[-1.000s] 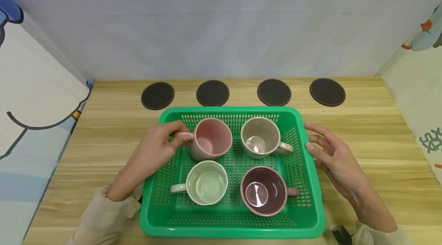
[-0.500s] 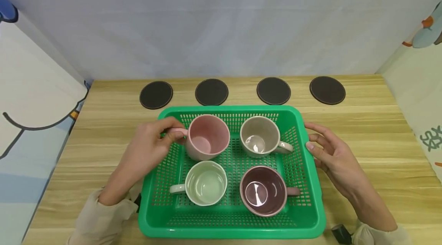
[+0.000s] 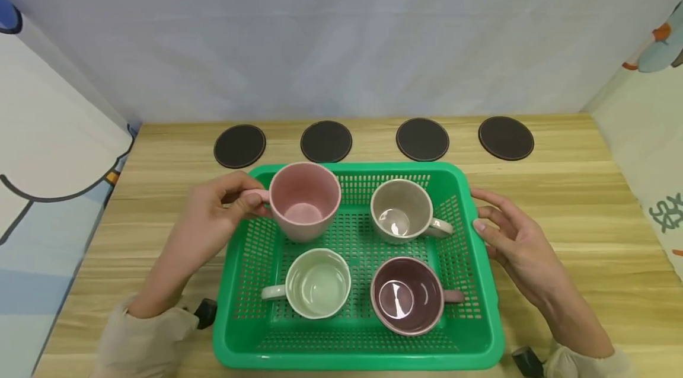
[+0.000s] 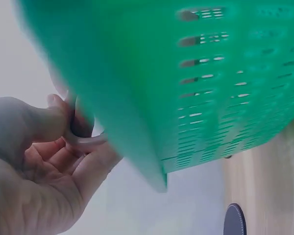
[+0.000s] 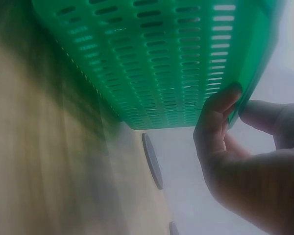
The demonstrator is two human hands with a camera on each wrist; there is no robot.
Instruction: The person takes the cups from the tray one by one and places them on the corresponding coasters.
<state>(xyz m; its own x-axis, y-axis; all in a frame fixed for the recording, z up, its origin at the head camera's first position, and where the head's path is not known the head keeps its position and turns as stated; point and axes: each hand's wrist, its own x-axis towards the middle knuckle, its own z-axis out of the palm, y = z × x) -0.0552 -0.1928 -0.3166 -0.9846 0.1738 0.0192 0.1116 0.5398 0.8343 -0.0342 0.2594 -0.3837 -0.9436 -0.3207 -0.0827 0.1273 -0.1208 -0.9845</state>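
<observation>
Pink mug, axis near upright, handle pointing left, pinched by my left grip at rear left of green basket; my right grip pinching its edge; three mugs inside; four discs behind

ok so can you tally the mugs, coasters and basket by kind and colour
Pink mug: 1
Beige mug: 1
Pale green mug: 1
Dark purple mug: 1
Black coasters: 4
Green basket: 1
Total: 9
</observation>
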